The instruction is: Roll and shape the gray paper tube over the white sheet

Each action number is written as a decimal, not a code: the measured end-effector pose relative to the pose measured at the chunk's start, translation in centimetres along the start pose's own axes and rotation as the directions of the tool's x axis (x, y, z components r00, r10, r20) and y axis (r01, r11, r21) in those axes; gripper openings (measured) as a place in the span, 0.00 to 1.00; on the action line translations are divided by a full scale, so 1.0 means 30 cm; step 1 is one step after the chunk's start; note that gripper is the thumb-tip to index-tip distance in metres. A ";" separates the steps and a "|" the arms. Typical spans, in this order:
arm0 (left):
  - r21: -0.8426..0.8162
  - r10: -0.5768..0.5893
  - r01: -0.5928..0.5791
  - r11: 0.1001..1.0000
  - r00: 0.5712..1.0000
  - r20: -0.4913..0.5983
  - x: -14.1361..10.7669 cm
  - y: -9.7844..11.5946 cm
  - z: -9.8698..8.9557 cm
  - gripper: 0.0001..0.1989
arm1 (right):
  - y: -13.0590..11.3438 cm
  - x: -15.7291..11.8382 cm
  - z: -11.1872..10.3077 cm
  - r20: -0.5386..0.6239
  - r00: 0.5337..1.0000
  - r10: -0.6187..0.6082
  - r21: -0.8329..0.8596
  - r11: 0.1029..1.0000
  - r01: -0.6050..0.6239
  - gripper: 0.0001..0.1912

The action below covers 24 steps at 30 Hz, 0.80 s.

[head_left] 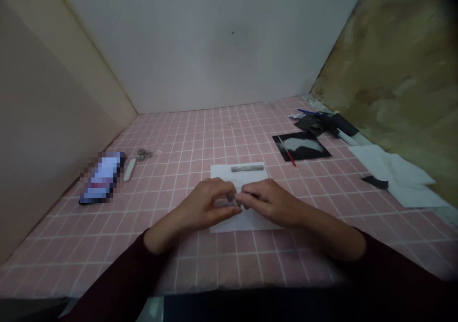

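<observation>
Pinching: one left hand [211, 203], thumb and fingers nearly closed on one small greyish piece [235, 201] above one white paper sheet [220, 171]; the piece's long axis is hidden by the fingers. One right hand [275, 202], fingers curled, tips at the same piece (whether gripping, cannot tell). One grey cylindrical stick [246, 168] on the sheet, long axis left to right. One pink, white-gridded tabletop [189, 136]. One thin red-ended rod [291, 159], red end nearer, across one black sheet [311, 155].
</observation>
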<state>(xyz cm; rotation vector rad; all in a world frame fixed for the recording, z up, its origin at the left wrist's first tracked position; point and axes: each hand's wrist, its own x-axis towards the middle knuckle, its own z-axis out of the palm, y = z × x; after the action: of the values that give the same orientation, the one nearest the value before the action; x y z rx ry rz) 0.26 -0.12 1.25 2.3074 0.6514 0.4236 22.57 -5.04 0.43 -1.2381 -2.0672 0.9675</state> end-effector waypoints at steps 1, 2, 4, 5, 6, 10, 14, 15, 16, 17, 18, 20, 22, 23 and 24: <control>0.070 0.021 -0.018 0.997 0.999 -0.037 0.001 0.001 0.002 0.10 | 0.007 0.001 -0.009 -0.027 0.999 0.022 0.024 0.999 -0.021 0.22; 0.131 0.031 -0.021 0.991 0.997 -0.076 0.001 0.001 0.003 0.10 | 0.014 0.001 -0.020 -0.086 0.996 0.038 0.048 0.998 -0.034 0.23; 0.204 0.033 -0.004 0.979 0.990 -0.137 0.000 0.000 0.007 0.08 | 0.021 0.001 -0.035 -0.160 0.985 0.070 0.075 0.995 -0.059 0.25; 0.216 0.033 0.001 0.976 0.988 -0.149 0.000 -0.001 0.010 0.08 | 0.020 0.001 -0.035 -0.165 0.984 0.073 0.070 0.996 -0.062 0.24; 0.216 0.035 -0.002 0.976 0.988 -0.150 -0.001 -0.002 0.013 0.08 | 0.016 0.002 -0.031 -0.145 0.987 0.069 0.057 0.996 -0.061 0.24; 0.125 0.032 -0.020 0.992 0.995 -0.097 -0.007 -0.010 0.011 0.10 | -0.009 -0.001 -0.015 -0.047 0.999 -0.004 -0.025 1.000 0.003 0.20; -0.129 -0.079 0.069 0.989 0.994 -0.073 -0.010 -0.010 -0.007 0.11 | -0.014 -0.015 -0.036 -0.195 0.980 -0.050 -0.069 0.997 0.037 0.19; -0.197 -0.098 0.088 0.976 0.994 -0.043 -0.010 -0.009 -0.010 0.12 | -0.014 -0.018 -0.036 -0.191 0.979 -0.074 -0.082 0.995 0.059 0.17; -0.251 -0.112 0.108 0.962 0.994 0.002 -0.009 -0.007 -0.011 0.13 | -0.013 -0.020 -0.033 -0.158 0.982 -0.107 -0.099 0.991 0.092 0.15; -0.289 -0.123 0.134 0.948 0.991 0.055 -0.008 -0.006 -0.012 0.14 | -0.012 -0.022 -0.029 -0.111 0.983 -0.145 -0.117 0.984 0.131 0.12; -0.312 -0.133 0.160 0.936 0.985 0.108 -0.006 -0.005 -0.013 0.15 | -0.011 -0.023 -0.026 -0.066 0.981 -0.183 -0.135 0.976 0.173 0.10; -0.335 -0.136 0.189 0.923 0.975 0.175 -0.004 -0.006 -0.019 0.16 | -0.010 -0.027 -0.028 -0.039 0.971 -0.238 -0.158 0.961 0.229 0.08; -0.361 -0.118 0.172 0.917 0.979 0.165 -0.003 -0.009 -0.025 0.15 | -0.011 -0.032 -0.039 -0.108 0.962 -0.249 -0.164 0.959 0.230 0.09; -0.377 -0.107 0.153 0.914 0.984 0.140 -0.003 -0.010 -0.027 0.14 | -0.013 -0.034 -0.044 -0.147 0.958 -0.248 -0.163 0.961 0.224 0.09; -0.389 -0.102 0.141 0.911 0.988 0.118 -0.003 -0.010 -0.027 0.13 | -0.015 -0.035 -0.046 -0.160 0.956 -0.246 -0.159 0.962 0.221 0.10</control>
<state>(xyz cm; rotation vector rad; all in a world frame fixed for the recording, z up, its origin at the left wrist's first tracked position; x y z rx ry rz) -0.30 0.46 1.59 1.8785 0.5964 0.3479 23.81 -5.71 1.52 -1.0731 -2.1083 0.5903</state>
